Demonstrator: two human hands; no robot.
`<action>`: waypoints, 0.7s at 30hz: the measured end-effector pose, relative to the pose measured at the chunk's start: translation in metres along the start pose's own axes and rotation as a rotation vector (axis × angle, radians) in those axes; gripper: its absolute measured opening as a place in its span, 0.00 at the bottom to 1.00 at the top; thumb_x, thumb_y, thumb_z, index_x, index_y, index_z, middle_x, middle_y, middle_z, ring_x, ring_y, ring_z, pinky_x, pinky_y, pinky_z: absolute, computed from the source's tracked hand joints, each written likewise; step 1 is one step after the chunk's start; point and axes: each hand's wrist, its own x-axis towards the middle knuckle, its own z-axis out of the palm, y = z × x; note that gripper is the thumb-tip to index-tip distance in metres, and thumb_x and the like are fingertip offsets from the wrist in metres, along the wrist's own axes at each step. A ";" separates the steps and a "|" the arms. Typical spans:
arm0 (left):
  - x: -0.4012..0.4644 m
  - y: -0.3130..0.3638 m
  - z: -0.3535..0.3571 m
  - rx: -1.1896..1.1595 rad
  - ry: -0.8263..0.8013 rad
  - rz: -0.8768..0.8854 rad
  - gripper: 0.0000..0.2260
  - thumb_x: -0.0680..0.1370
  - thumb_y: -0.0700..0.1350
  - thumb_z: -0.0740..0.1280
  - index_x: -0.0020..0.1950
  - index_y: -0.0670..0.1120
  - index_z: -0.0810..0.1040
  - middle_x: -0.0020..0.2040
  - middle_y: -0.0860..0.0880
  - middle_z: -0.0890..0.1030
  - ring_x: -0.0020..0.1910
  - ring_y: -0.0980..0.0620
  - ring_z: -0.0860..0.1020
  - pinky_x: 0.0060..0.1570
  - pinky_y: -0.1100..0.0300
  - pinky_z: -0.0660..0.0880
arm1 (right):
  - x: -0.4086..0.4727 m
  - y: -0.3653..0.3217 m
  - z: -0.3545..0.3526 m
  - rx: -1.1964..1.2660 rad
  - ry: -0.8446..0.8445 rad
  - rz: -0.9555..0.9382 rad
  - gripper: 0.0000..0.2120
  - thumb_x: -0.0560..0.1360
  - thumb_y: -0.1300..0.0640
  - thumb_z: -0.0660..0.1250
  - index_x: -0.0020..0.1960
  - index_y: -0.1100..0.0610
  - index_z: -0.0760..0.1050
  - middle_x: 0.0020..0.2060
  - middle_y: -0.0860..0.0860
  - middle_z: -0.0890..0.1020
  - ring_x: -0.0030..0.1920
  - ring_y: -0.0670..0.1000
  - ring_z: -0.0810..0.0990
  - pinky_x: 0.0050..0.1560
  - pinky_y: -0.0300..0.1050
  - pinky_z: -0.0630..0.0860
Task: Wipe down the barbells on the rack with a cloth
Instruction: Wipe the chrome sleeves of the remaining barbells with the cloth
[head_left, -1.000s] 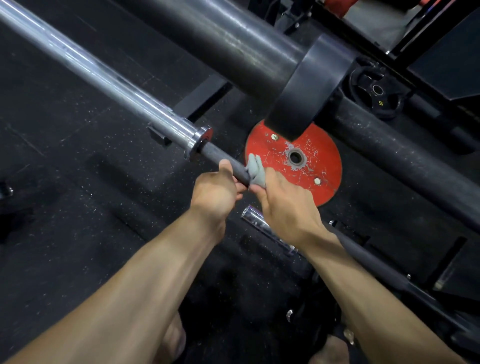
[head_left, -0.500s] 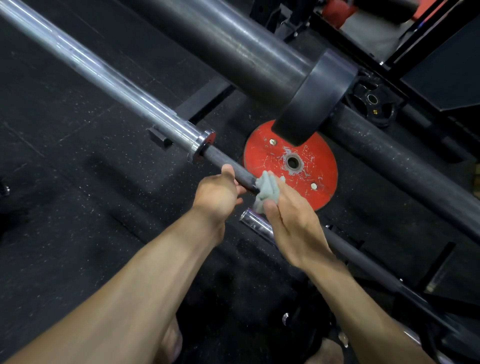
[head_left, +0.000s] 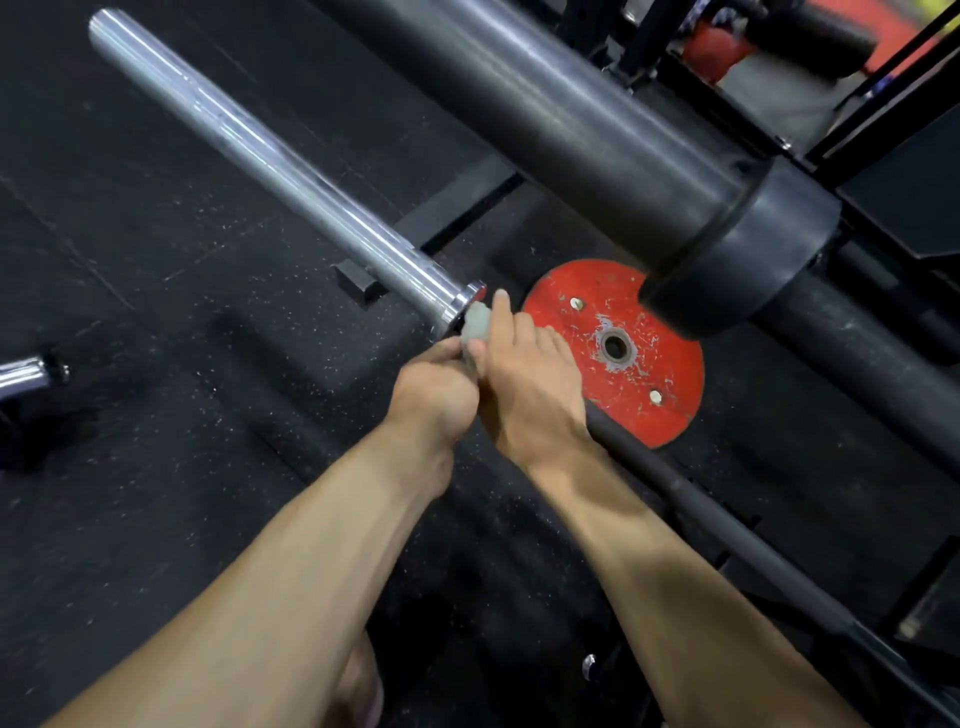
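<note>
Running on a diagonal from the upper left down to the lower right, a barbell (head_left: 291, 171) shows its chrome sleeve pointing away to the upper left, the sleeve's free end high in the view, while its dark shaft (head_left: 691, 499) continues past the hands toward the lower right corner. Both hands meet on the shaft just below the sleeve's collar (head_left: 467, 306). The right hand (head_left: 524, 384) wraps a grey cloth (head_left: 475, 327) around the bar, its grip closed on the fabric with one finger stretched up toward the collar; the cloth sits touching the collar's inner face. The left hand (head_left: 431, 395) lies pressed against the right, fingers curled around the shaft in a closed grip just beside the cloth. Both forearms reach in from the bottom edge and converge at the bar. Beyond the hands, a far thicker dark bar (head_left: 545, 109) with a black collar (head_left: 748, 260) runs along the same diagonal. A scuffed red weight plate (head_left: 649, 374) lies flat on the black speckled floor (head_left: 156, 364), partly hidden under that collar. Another chrome bar end (head_left: 26, 374) shows at the left edge.
</note>
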 end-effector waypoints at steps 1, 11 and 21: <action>0.001 0.002 0.000 -0.015 0.025 -0.001 0.11 0.83 0.35 0.62 0.52 0.49 0.81 0.39 0.51 0.81 0.32 0.59 0.73 0.26 0.73 0.69 | 0.006 -0.004 0.000 0.019 -0.018 -0.029 0.31 0.84 0.46 0.44 0.77 0.66 0.64 0.53 0.59 0.80 0.49 0.61 0.80 0.56 0.56 0.75; 0.005 0.006 -0.001 -0.037 0.059 -0.061 0.14 0.85 0.37 0.57 0.60 0.50 0.79 0.46 0.55 0.78 0.51 0.50 0.75 0.63 0.53 0.72 | -0.082 0.067 -0.013 -0.007 -0.093 0.182 0.25 0.84 0.48 0.53 0.76 0.60 0.67 0.58 0.55 0.80 0.59 0.58 0.80 0.71 0.58 0.71; 0.000 0.006 0.005 -0.055 0.066 -0.027 0.16 0.84 0.36 0.57 0.67 0.46 0.79 0.59 0.45 0.83 0.61 0.48 0.80 0.65 0.51 0.72 | -0.017 0.026 -0.011 0.041 -0.043 -0.021 0.25 0.86 0.43 0.42 0.60 0.55 0.73 0.42 0.51 0.76 0.37 0.56 0.76 0.36 0.49 0.67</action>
